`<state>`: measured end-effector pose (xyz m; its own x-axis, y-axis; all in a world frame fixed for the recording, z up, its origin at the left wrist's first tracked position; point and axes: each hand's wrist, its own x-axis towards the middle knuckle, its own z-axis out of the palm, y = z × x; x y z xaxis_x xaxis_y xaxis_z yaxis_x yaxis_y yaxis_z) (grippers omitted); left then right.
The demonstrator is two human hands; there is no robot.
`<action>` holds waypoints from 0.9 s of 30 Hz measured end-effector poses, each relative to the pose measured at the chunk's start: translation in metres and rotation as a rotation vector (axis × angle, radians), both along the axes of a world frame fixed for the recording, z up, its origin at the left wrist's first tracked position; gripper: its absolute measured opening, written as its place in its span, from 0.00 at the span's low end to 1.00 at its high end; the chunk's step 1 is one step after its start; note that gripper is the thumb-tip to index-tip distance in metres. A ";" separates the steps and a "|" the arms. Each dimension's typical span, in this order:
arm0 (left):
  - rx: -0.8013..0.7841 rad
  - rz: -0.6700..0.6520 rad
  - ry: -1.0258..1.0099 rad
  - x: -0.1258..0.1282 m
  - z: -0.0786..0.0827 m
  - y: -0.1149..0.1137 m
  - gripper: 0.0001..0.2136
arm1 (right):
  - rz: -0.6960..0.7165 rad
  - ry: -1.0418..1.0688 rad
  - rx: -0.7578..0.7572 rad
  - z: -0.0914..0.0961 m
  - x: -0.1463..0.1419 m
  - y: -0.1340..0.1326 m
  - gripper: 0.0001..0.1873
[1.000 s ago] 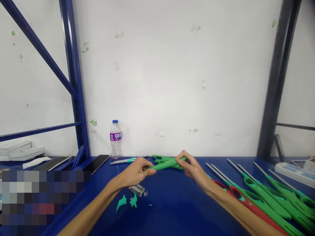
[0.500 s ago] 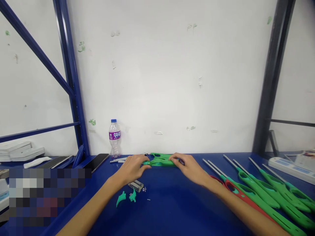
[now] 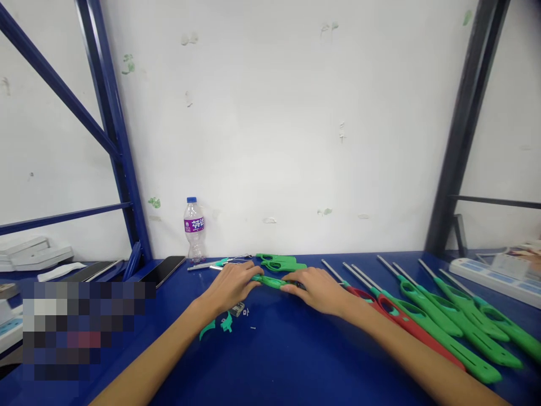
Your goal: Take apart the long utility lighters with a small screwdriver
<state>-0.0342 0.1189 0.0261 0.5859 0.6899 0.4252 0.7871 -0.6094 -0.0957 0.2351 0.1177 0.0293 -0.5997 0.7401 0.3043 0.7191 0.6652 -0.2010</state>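
Note:
A green long-nosed lighter (image 3: 271,281) is stretched between my two hands above the middle of the blue table. My left hand (image 3: 230,283) pinches its left end, where a teal part shows. At its other end my right hand (image 3: 315,288) closes its fingers on the green handle; part of the handle is hidden behind them. Just beyond lie green lighter casing pieces (image 3: 282,263) and a thin metal tube (image 3: 203,265). Nearer to me than my left hand are loose teal plastic parts (image 3: 227,322), a small clear lighter tank (image 3: 238,309) and tiny fittings (image 3: 252,327).
Several green lighters (image 3: 448,324) and red ones (image 3: 416,330) lie in a row at the right. An upright plastic bottle (image 3: 195,231) stands by the white wall, near a dark phone (image 3: 165,270). A power strip (image 3: 492,280) lies far right.
My hands have come slightly closer together, and the lighter between them has turned, its right end now tilted toward me. The view has shifted a little, uncovering more pieces behind the hands.

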 end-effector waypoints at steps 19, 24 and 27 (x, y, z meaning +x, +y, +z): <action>-0.067 -0.039 0.032 0.009 0.004 -0.004 0.11 | -0.101 0.052 -0.017 -0.012 -0.011 -0.005 0.28; -0.052 -0.012 0.022 0.009 0.002 -0.005 0.11 | -0.098 0.071 -0.016 -0.012 -0.011 -0.005 0.27; -0.035 -0.013 0.020 0.009 0.002 -0.006 0.11 | -0.083 0.085 -0.003 -0.011 -0.012 -0.007 0.28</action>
<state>-0.0253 0.1127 0.0279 0.6033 0.6960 0.3894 0.7769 -0.6231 -0.0900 0.2233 0.1109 0.0179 -0.5087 0.7870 0.3491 0.7518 0.6037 -0.2653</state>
